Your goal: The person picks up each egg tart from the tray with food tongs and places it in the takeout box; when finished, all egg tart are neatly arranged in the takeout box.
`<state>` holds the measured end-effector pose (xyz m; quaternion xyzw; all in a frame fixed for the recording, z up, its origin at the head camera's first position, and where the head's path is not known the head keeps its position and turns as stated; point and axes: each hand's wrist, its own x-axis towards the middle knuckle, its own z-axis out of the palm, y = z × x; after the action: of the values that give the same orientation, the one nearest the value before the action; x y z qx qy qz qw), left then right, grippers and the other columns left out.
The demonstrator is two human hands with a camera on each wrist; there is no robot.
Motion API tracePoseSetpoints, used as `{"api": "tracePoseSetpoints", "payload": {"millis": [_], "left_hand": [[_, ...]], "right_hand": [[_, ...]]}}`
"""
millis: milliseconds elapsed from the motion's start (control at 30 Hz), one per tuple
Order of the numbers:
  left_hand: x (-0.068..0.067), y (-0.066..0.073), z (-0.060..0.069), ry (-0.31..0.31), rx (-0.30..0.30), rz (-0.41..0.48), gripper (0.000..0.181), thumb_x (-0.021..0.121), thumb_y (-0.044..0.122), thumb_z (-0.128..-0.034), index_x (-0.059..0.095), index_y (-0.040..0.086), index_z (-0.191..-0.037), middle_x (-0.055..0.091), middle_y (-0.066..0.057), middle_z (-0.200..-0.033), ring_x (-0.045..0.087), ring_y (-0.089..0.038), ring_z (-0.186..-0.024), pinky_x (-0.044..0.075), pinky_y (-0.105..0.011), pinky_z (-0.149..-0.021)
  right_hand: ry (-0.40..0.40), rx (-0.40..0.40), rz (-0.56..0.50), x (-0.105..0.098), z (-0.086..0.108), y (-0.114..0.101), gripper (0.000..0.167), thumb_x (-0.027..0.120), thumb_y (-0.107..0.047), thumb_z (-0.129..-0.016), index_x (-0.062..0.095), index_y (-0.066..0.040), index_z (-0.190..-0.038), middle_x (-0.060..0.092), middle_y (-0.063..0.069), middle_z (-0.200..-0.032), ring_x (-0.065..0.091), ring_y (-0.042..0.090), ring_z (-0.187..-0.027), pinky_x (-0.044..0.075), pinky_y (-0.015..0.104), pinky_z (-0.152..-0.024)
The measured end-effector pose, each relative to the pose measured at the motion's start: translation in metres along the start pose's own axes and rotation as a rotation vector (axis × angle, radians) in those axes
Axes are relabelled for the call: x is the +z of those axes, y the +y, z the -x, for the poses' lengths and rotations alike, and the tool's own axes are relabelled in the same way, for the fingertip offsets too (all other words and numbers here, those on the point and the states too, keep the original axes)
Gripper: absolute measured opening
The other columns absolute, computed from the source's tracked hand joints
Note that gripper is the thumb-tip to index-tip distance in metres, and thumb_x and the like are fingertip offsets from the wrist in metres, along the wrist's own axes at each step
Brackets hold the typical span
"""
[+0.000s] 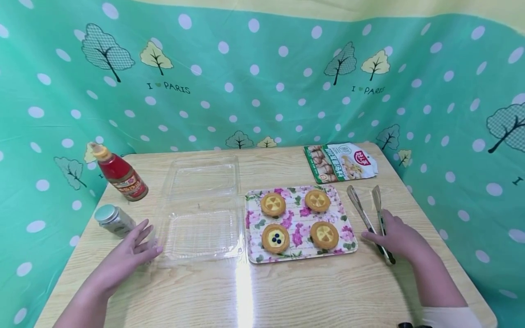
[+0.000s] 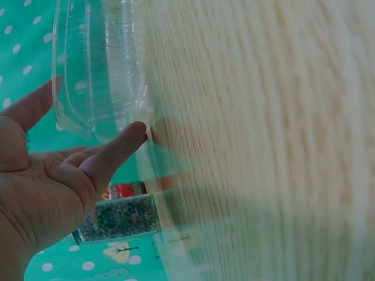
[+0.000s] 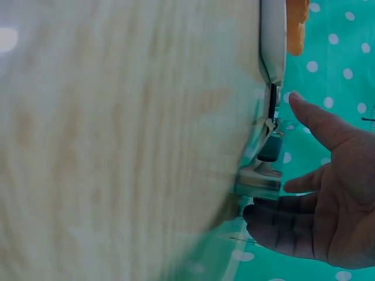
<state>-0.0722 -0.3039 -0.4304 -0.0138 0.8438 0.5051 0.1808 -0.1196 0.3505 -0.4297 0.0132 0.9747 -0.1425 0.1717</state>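
Note:
My left hand (image 1: 125, 259), fingers spread, is beside the left edge of a clear plastic clamshell box (image 1: 201, 234) lying unfolded. In the left wrist view its thumb and a fingertip are close to the box's wall (image 2: 96, 70); contact is hard to tell. My right hand (image 1: 399, 237) hovers over metal tongs (image 1: 362, 214) with dark handles, thumb and fingers apart on either side. The right wrist view shows the tongs (image 3: 261, 175) near the fingertips, not gripped. Between the hands, a floral tray (image 1: 295, 253) bears several tarts, one tart (image 1: 275, 238) topped with dark berries.
A jar with a pale green lid (image 1: 115, 220) stands just beyond my left hand, with a red sauce bottle (image 1: 123, 175) behind it. A food packet (image 1: 342, 162) lies at the back right. Polka-dot cloth (image 1: 254, 91) surrounds the wooden table (image 1: 307, 296).

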Motion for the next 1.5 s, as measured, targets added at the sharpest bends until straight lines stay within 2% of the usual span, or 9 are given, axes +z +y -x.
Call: {"api": "tracePoseSetpoints", "payload": {"millis": [67, 400, 500, 633, 800, 900, 1067, 1333, 1500], "left_hand": [[0.0, -0.001, 0.001, -0.001, 0.013, 0.013, 0.095, 0.061, 0.031, -0.0982, -0.009, 0.006, -0.157, 0.008, -0.03, -0.16, 0.03, -0.05, -0.139, 0.045, -0.012, -0.087], [0.002, -0.007, 0.002, -0.023, 0.012, 0.067, 0.084, 0.056, 0.026, -0.1013, -0.004, 0.003, -0.157, 0.013, -0.032, -0.159, 0.029, -0.049, -0.139, 0.048, -0.012, -0.086], [0.002, -0.007, 0.001, -0.023, 0.008, 0.071, 0.084, 0.056, 0.025, -0.1011, -0.002, 0.003, -0.157, 0.015, -0.032, -0.159, 0.032, -0.047, -0.138, 0.049, -0.014, -0.086], [0.002, -0.007, 0.002, -0.021, 0.006, 0.08, 0.084, 0.058, 0.023, -0.1001, -0.001, 0.004, -0.157, 0.017, -0.031, -0.159, 0.047, -0.024, -0.133, 0.051, -0.017, -0.086], [0.002, -0.007, 0.003, -0.024, 0.008, 0.102, 0.086, 0.059, 0.024, -0.0994, -0.001, 0.005, -0.158, 0.019, -0.03, -0.158, 0.048, 0.008, -0.118, 0.053, -0.02, -0.085], [0.003, -0.007, 0.003, -0.025, 0.011, 0.106, 0.085, 0.058, 0.026, -0.0998, -0.001, 0.006, -0.158, 0.02, -0.029, -0.158, 0.047, 0.012, -0.116, 0.053, -0.021, -0.084], [0.002, -0.007, 0.004, -0.025, 0.023, 0.11, 0.083, 0.056, 0.028, -0.1011, -0.001, 0.006, -0.158, 0.021, -0.028, -0.159, 0.046, 0.016, -0.114, 0.051, -0.019, -0.085], [0.001, -0.006, 0.003, -0.034, 0.016, 0.131, 0.083, 0.055, 0.029, -0.1013, -0.002, 0.007, -0.158, 0.021, -0.027, -0.159, 0.048, 0.014, -0.114, 0.051, -0.018, -0.085], [0.002, -0.007, 0.003, -0.027, 0.013, 0.142, 0.082, 0.054, 0.028, -0.1018, -0.002, 0.005, -0.157, 0.022, -0.028, -0.158, 0.054, 0.009, -0.113, 0.052, -0.019, -0.085]], "right_hand": [[-0.013, 0.006, -0.016, 0.001, -0.001, 0.0, 0.119, 0.057, -0.072, -0.084, 0.011, 0.018, -0.147, 0.035, 0.049, -0.135, 0.042, 0.062, -0.119, 0.046, 0.065, -0.085], [-0.05, 0.057, -0.014, 0.002, -0.008, 0.006, 0.098, 0.06, -0.051, -0.094, 0.018, 0.024, -0.141, 0.037, 0.048, -0.135, 0.044, 0.06, -0.119, 0.046, 0.064, -0.089], [-0.041, 0.052, -0.021, 0.0, -0.008, 0.009, 0.089, 0.061, -0.049, -0.094, 0.028, 0.022, -0.137, 0.052, 0.043, -0.12, 0.056, 0.053, -0.105, 0.051, 0.058, -0.08], [-0.002, 0.025, -0.032, -0.005, -0.006, 0.011, 0.064, 0.062, -0.042, -0.095, 0.044, 0.016, -0.117, 0.059, 0.022, -0.09, 0.06, 0.034, -0.079, 0.051, 0.045, -0.062], [0.029, 0.01, -0.052, -0.011, -0.001, 0.012, 0.046, 0.057, -0.03, -0.099, 0.046, 0.013, -0.11, 0.052, 0.02, -0.085, 0.054, 0.027, -0.069, 0.046, 0.038, -0.055], [0.051, 0.0, -0.058, -0.016, 0.003, 0.014, 0.05, 0.052, -0.026, -0.101, 0.04, 0.018, -0.122, 0.05, 0.03, -0.097, 0.055, 0.033, -0.076, 0.047, 0.041, -0.059], [0.112, -0.056, -0.05, -0.027, 0.006, 0.013, 0.059, 0.044, -0.026, -0.105, 0.03, 0.021, -0.138, 0.042, 0.043, -0.119, 0.047, 0.051, -0.104, 0.045, 0.057, -0.074], [0.204, -0.078, -0.069, -0.034, 0.008, 0.005, 0.075, 0.039, -0.05, -0.103, 0.029, 0.011, -0.146, 0.036, 0.041, -0.134, 0.038, 0.057, -0.12, 0.038, 0.072, -0.09], [0.216, -0.054, -0.067, -0.036, 0.009, -0.004, 0.082, 0.042, -0.063, -0.097, 0.038, 0.005, -0.143, 0.043, 0.035, -0.133, 0.044, 0.051, -0.117, 0.042, 0.067, -0.085]]}}
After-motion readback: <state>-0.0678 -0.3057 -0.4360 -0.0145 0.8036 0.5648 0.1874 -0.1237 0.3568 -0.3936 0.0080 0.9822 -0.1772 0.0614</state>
